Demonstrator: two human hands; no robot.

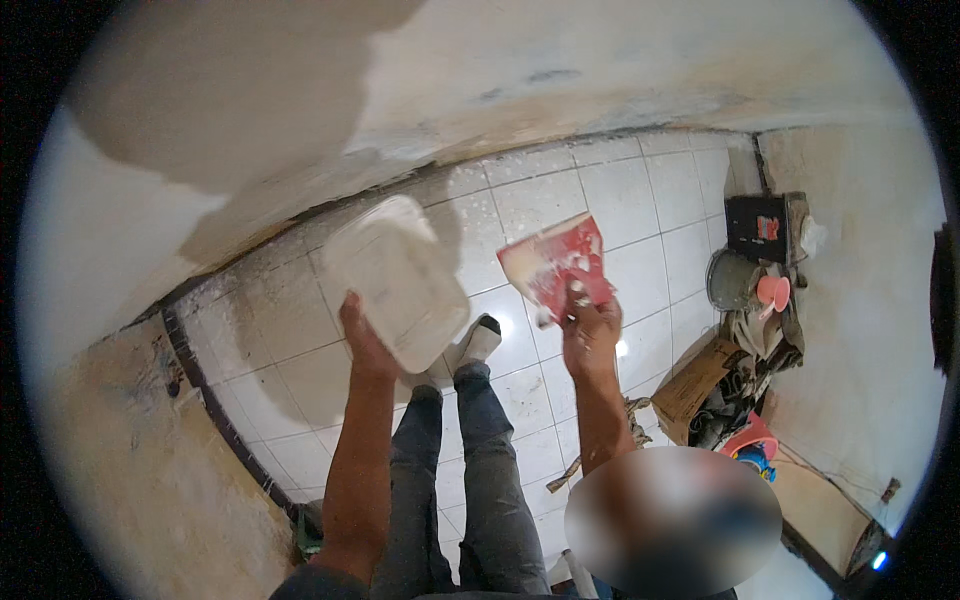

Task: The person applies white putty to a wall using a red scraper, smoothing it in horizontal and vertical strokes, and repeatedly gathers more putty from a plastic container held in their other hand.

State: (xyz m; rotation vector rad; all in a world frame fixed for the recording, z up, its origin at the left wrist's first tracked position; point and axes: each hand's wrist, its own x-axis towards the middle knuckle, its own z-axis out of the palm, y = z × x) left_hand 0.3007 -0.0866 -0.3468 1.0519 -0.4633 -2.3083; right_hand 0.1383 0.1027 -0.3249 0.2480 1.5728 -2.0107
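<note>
My left hand (367,340) grips the near left edge of an off-white rectangular tub (395,280) with rounded corners, its fingers mostly hidden by the tub. My right hand (592,330) is closed on the near edge of a flat red putty spreader (562,262) smeared with white paste. White paste also sticks to the fingers of this hand. Both things are held up above the floor, apart from each other, the tub to the left and the spreader to the right.
A stained wall (560,90) runs across the far side of the white tiled floor (615,200). Along the right wall stand a black box (752,225), a dark bucket (728,280), a pink dipper (772,291), a cardboard box (695,390) and a pink basin (748,437). A blurred patch covers the lower right.
</note>
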